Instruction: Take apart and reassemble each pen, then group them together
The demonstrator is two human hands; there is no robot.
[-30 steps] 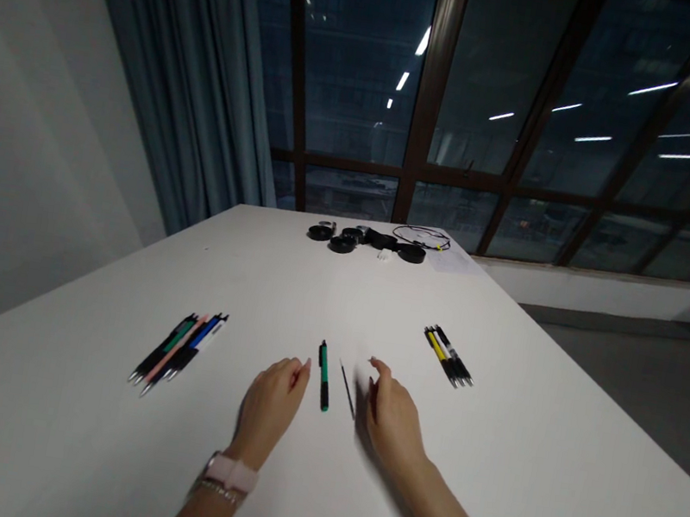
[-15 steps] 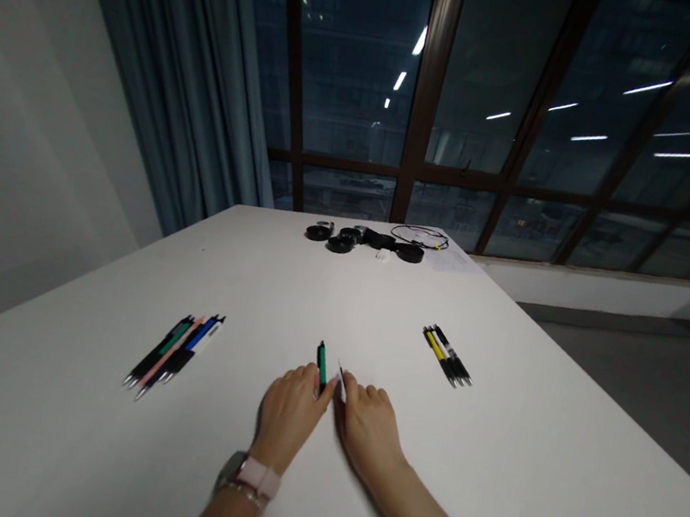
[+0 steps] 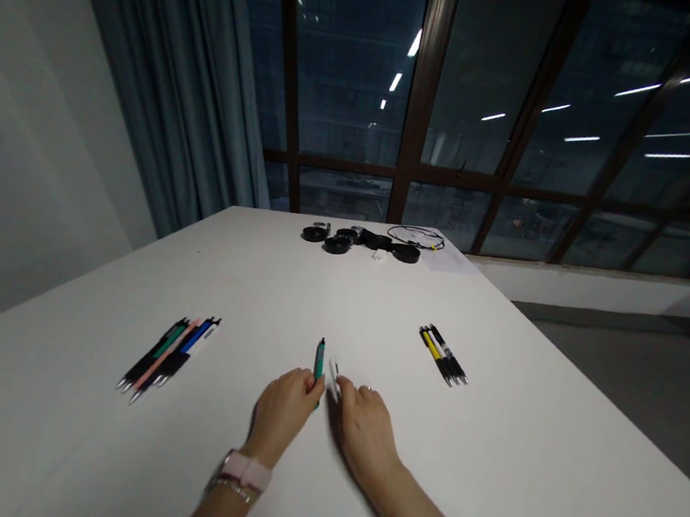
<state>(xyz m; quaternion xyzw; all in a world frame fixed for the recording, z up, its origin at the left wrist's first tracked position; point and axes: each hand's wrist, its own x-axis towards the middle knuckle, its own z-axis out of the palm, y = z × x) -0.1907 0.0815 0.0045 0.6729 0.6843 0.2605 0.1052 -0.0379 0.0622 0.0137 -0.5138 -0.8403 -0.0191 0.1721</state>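
My left hand (image 3: 284,415), wearing a pink watch and a bracelet on its wrist, is closed around a green pen (image 3: 319,359). Its black end points away from me, and a bit of the pen shows below my thumb. To the right, my right hand (image 3: 365,428) pinches a slim white pen (image 3: 335,377), blurred and partly covered by the fingers. On the left lies a group of pens (image 3: 172,358) in black, green, pink, blue and white. A second group of pens (image 3: 442,354), with yellow, white and black ones, rests on the right.
All of this is on a white table (image 3: 273,300). Black round objects (image 3: 338,244), a small white item (image 3: 379,255), a looped black cable (image 3: 416,236) and a paper sheet (image 3: 449,262) sit at the far end. Behind are windows and a blue curtain (image 3: 172,65).
The green pen now stands clear of the white pen, and the gap between my hands has widened slightly. The whole view has shifted a little.
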